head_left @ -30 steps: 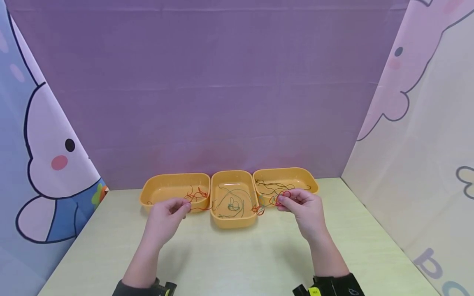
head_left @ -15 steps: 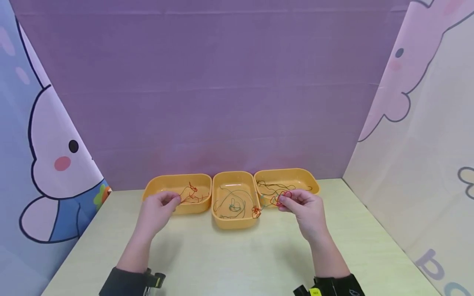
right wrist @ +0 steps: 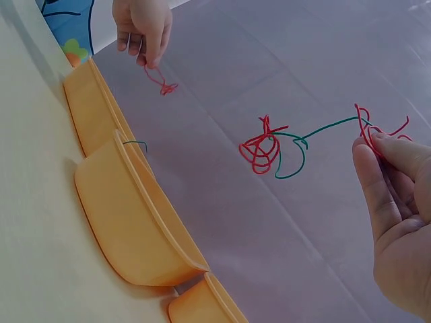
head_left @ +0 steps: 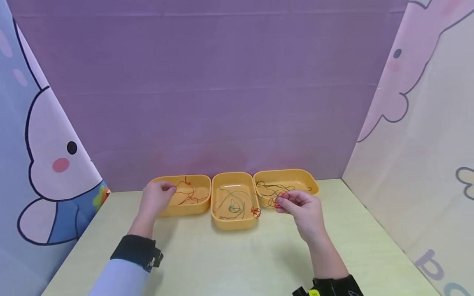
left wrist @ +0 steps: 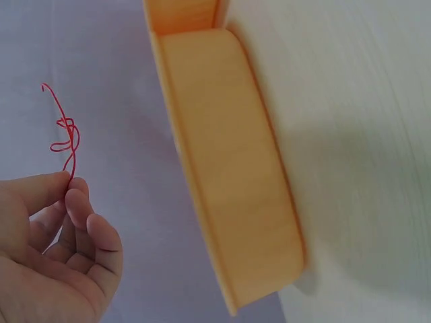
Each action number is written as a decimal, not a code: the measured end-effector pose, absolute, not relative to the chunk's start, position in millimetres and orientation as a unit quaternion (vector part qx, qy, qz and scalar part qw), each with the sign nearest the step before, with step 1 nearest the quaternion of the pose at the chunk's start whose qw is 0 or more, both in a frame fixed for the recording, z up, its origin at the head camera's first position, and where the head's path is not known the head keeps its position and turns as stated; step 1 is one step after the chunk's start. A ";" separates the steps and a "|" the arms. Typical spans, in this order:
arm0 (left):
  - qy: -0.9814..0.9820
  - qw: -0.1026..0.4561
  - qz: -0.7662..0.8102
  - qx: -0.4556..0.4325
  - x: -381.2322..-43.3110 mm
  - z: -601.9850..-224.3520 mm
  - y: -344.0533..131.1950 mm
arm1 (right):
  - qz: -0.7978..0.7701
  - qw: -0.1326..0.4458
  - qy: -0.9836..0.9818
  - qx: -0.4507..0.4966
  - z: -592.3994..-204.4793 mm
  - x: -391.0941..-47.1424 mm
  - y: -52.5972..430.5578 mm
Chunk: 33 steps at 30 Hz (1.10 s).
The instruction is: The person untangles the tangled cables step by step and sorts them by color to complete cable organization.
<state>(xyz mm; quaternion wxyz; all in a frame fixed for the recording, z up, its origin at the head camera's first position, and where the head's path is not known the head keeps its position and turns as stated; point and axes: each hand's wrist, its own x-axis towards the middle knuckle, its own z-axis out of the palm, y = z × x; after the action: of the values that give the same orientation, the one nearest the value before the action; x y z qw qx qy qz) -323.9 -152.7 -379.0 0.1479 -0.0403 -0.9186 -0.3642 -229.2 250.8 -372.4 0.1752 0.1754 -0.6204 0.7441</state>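
My left hand (head_left: 155,199) is over the left end of the left yellow tray (head_left: 185,210). Its thumb and index finger pinch a looped red string (left wrist: 71,141). More red string (head_left: 191,199) shows across that tray in the head view. My right hand (head_left: 305,216) pinches a bunch of red string (right wrist: 367,131) by the front of the right tray (head_left: 264,200). From it a green string (right wrist: 326,128) runs to a red tangle (right wrist: 259,151), which overlaps the right rim of the middle tray (head_left: 233,225) in the head view.
Green string (head_left: 234,205) lies coiled in the middle tray, and dark string (head_left: 274,189) in the right tray. The trays stand side by side on the pale table (head_left: 237,263). Behind them rises a purple backdrop (head_left: 237,94), with printed panels at both sides.
My left hand has moved left and farther forward, drawing its red string away from the middle tray to above the left one. The right hand has stayed almost still.
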 end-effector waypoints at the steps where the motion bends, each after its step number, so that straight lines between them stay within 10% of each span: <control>1: -0.921 0.142 -0.362 -0.035 -327.2 -381.1 -153.4 | 0.745 0.175 -0.619 0.178 -372.7 -229.2 250.1; 33: -0.931 0.108 -0.350 0.009 -343.9 -386.9 -156.1 | 0.735 0.170 -0.631 0.178 -371.8 -227.1 249.5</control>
<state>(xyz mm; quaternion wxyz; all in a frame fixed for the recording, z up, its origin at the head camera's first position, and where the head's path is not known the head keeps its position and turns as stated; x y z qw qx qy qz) -343.9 -156.1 -386.9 0.1085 0.0086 -0.9306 -0.3496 -227.1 249.5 -371.8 0.1699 0.1782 -0.6314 0.7353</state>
